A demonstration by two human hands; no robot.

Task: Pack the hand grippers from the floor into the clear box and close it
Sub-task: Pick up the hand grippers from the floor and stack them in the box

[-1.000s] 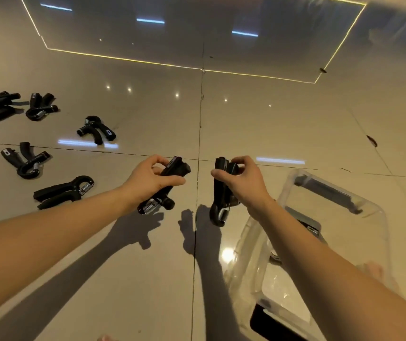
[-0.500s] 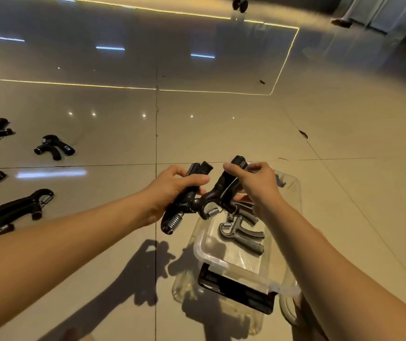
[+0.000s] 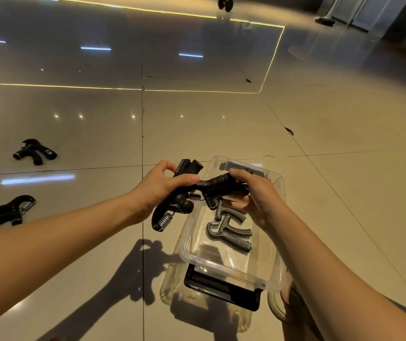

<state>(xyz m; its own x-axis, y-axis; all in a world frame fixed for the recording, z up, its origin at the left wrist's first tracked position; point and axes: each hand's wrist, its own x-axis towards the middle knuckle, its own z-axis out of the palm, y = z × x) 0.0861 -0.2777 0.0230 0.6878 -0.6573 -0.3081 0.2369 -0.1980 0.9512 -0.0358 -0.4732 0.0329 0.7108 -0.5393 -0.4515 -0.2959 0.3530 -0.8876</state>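
Both hands have swung across to the clear box (image 3: 224,268).
It lies open beneath the right hand (image 3: 258,196), which grasps a black gripper (image 3: 219,183); the left hand (image 3: 161,190) clutches a second gripper (image 3: 171,210) just beside the rim. Dropping them in looks next.

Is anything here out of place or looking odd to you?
Nothing looks broken or spilled. The oddity is clutter: black spring hand grippers lie scattered on the glossy tiled floor at the left, outside the clear plastic box, which holds grey grippers. The left hand and right hand each hold one more black gripper.
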